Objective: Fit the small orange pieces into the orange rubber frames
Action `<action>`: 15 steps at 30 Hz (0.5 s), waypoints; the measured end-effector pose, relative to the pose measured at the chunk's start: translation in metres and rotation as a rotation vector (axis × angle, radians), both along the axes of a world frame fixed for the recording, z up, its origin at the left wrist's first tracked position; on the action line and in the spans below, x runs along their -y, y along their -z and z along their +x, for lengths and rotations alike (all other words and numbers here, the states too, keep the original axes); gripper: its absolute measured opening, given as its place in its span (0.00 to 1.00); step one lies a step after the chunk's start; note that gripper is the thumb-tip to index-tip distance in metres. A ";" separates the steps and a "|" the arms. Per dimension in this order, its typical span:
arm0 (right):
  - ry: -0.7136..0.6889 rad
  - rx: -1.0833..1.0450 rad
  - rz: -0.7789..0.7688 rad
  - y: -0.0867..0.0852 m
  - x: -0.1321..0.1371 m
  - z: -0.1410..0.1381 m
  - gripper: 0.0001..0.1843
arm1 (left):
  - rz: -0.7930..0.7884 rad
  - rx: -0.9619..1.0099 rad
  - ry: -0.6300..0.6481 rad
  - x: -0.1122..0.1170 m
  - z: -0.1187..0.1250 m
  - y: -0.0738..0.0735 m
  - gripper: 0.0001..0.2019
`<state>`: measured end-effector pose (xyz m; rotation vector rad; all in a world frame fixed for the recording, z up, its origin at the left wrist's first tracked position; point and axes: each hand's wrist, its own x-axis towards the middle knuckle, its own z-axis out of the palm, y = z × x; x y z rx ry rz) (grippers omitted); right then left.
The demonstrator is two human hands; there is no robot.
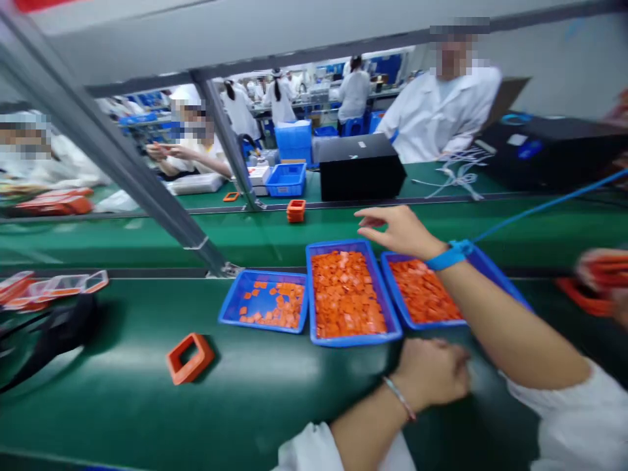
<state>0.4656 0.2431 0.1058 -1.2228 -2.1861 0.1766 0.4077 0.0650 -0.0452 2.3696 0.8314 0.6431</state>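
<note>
My right hand, with a blue wrist strap on a blue cord, reaches out over the far edge of the blue trays, fingers apart and nothing in them. My left hand, a thin bracelet on its wrist, rests curled on the green mat just in front of the trays; its fingers are hidden. The middle tray is full of small orange pieces. The right tray also holds many, and the left tray holds fewer. An orange square frame lies on the mat to the left.
A small stack of orange frames sits on the green belt beyond. A slanted metal post crosses the left. A black box, a blue bin and people in white coats are behind. Another person's blurred hand holds orange frames at right.
</note>
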 end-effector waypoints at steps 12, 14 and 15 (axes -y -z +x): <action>0.793 -0.297 0.056 0.096 0.189 0.145 0.19 | 0.013 -0.040 -0.065 0.010 -0.012 -0.013 0.13; 0.843 -0.211 0.032 0.106 0.219 0.167 0.18 | 0.003 -0.058 -0.050 0.012 -0.010 -0.011 0.13; 0.853 -0.173 0.015 0.110 0.232 0.178 0.19 | -0.001 -0.065 -0.039 0.012 -0.009 -0.010 0.13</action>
